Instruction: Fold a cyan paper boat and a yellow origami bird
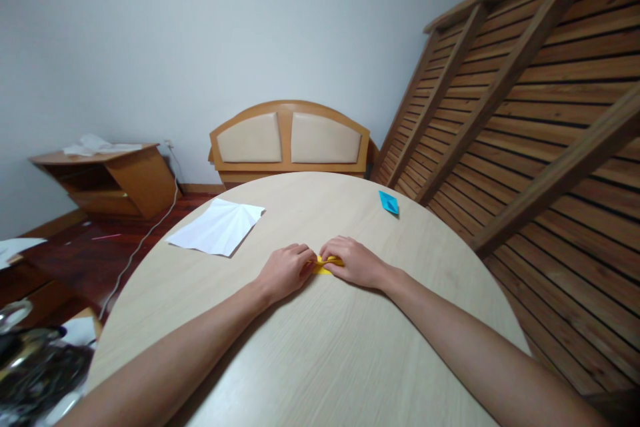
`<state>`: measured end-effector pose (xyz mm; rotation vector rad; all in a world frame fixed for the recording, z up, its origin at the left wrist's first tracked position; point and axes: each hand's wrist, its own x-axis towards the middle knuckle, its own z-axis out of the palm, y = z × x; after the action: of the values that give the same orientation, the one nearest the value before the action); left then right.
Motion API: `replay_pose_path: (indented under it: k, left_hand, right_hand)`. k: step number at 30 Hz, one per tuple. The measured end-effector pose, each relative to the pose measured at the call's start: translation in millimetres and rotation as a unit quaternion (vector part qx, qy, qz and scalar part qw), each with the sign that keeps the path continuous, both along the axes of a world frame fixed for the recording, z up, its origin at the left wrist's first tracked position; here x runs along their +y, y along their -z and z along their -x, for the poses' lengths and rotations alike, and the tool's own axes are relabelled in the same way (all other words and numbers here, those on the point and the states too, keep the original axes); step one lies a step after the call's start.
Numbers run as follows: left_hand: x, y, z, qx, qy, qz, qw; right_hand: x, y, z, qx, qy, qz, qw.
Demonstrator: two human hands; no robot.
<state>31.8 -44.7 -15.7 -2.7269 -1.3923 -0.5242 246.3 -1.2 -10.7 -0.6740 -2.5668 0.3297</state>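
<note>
A small piece of folded yellow paper (323, 268) lies at the middle of the round table (320, 360), partly covered by my fingers. My left hand (286, 271) pinches its left side, fingers curled. From the right, my right hand (356, 262) grips the other side between thumb and fingers. Both hands rest low over the tabletop, their fingertips close together. How the paper is folded under the fingers is hard to make out. Farther back on the right sits a blue folded-paper piece (389, 202), apart from both hands.
A creased white sheet (217, 227) lies at the table's left. Behind the table stands a headboard (286, 140). Wooden slats (500, 147) lean along the right. A low cabinet (115, 180) and a white cable (145, 240) are on the left.
</note>
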Motion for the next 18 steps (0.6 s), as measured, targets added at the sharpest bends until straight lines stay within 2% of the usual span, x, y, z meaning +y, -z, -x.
replay_pose_path:
  k: [10,18]
  left_hand:
    - [-1.8,-1.4,0.1,0.055,0.049,-0.018,0.997]
    - [-4.0,-5.9,0.6,0.047,0.085,-0.005,0.995]
  right_hand:
    - [2.9,1.1,-6.0,-0.023,-0.037,-0.017,0.999]
    - [1.7,-2.9,-9.4,-0.025,-0.06,-0.025,0.998]
